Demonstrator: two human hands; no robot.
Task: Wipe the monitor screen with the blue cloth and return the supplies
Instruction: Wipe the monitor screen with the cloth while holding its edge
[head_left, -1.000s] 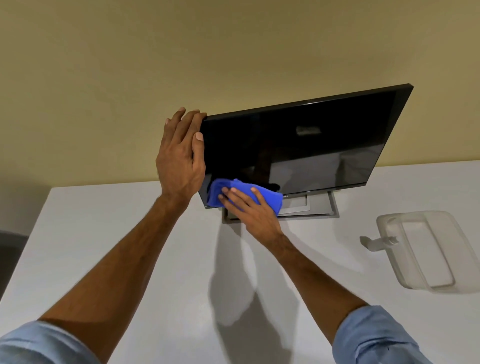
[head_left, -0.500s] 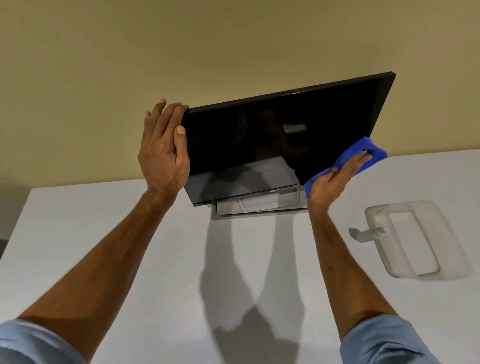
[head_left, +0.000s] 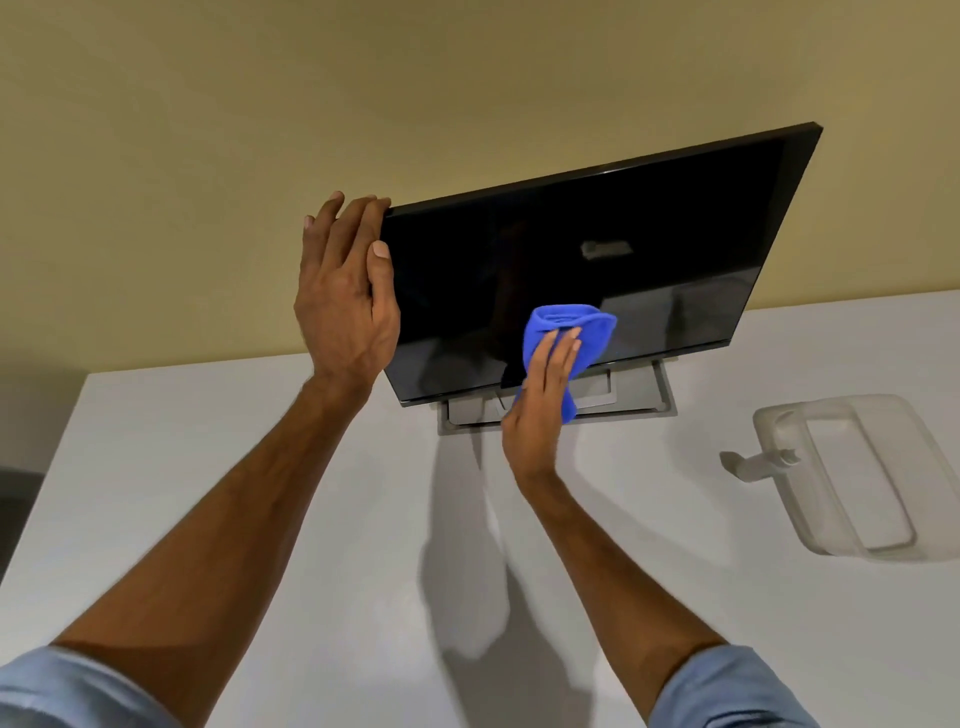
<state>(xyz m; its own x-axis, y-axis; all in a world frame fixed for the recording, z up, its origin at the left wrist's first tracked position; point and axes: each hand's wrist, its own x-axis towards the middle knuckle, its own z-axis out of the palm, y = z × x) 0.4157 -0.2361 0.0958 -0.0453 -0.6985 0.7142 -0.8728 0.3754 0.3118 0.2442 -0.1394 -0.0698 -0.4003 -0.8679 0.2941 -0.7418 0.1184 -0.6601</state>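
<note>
One bunched blue cloth (head_left: 589, 323) on black monitor (head_left: 649, 228), right hand (head_left: 537, 410) pressing flat-fingered (left hand (head_left: 343, 301) flat on edge)

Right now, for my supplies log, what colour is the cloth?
The cloth is blue; head view.

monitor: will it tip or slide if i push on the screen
Probably tips back easily: the monitor is a wide thin panel on a small flat stand, and the left hand braces its edge while the right hand presses the blue cloth on it. It may also slide, since the white table looks smooth.
</note>
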